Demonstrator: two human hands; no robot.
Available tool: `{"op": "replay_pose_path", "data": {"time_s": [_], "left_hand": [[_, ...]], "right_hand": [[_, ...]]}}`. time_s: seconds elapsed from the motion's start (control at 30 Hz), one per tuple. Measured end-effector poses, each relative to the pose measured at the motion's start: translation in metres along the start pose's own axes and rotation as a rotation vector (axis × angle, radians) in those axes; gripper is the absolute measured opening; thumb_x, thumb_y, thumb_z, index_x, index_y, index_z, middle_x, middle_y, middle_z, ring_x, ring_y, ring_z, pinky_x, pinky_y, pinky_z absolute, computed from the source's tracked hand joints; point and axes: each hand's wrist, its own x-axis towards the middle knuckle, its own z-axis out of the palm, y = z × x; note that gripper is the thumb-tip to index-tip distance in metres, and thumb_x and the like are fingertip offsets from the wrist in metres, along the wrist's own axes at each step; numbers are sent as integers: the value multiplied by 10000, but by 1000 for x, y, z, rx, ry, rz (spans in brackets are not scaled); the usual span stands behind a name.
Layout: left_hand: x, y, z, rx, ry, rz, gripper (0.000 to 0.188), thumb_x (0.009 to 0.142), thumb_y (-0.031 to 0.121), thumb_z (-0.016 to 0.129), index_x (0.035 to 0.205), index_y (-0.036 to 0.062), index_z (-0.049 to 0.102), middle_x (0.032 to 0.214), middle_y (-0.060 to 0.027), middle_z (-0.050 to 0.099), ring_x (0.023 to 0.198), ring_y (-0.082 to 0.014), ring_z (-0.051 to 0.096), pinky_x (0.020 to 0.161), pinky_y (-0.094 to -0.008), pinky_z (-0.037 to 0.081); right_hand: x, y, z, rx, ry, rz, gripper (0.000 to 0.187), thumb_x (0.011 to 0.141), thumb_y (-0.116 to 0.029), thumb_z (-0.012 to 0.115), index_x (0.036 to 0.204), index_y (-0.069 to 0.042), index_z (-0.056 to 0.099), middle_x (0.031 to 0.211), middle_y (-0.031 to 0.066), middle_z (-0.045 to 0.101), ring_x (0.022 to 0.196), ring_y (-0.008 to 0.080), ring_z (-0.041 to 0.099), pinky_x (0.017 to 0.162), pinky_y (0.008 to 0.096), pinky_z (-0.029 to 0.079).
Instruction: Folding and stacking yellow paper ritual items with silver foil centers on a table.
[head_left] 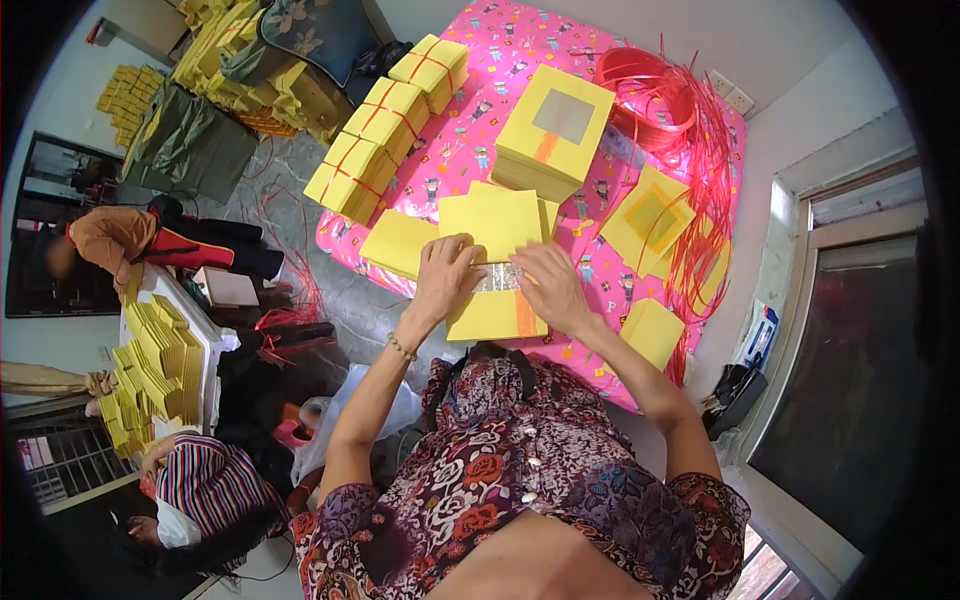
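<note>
We find the yellow packet (pixel 490 318) at the near edge of the pink bed (pixel 512 32), the left hand (pixel 443 278) with fingers bent over its left side and the right hand (pixel 553 288) with fingers reaching across its right; whether either grip pinches it, we cannot tell. We note a clear window (pixel 496 279) and an orange stripe (pixel 525 316) on the packet, and a grey panel (pixel 562 116) on the stack (pixel 525 165) beyond. The blue-and-white box (pixel 761 333) at right carries print too small for us to read.
</note>
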Motion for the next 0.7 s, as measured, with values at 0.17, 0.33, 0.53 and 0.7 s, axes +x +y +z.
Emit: {"op": "replay_pose_path", "data": {"time_s": [0.17,0.33,0.53,0.7], "left_hand": [[9,-6,8,-1,19,37,304,781,156,728,1056,76,626,1034,-79,621,982,-276,578,824,-387,472],[10,-10,12,82,165,124,279,763,157,723,1018,91,632,952,-49,635,903,-238,602,735,-362,485],[13,-8,14,125,153,153,285,755,163,700,1023,91,633,955,-49,636,909,-235,605,738,-361,484],[14,11,8,110,76,153,252,806,133,675,1048,65,651,1016,-80,640,924,-276,608,766,-395,500]], "right_hand": [[-14,-21,12,735,-94,678,325,946,-177,584,1217,2,593,1215,167,628,1066,226,649,843,322,531],[2,-18,26,1311,-5,938,483,962,-278,599,1304,43,481,1240,179,602,1066,242,647,837,331,545],[33,-14,42,1636,180,1103,491,953,-355,608,1277,-13,473,1179,122,595,1009,247,640,834,348,557],[39,-13,53,1575,282,1074,375,968,-306,595,1224,-43,521,1124,91,627,970,227,670,759,335,574]]}}
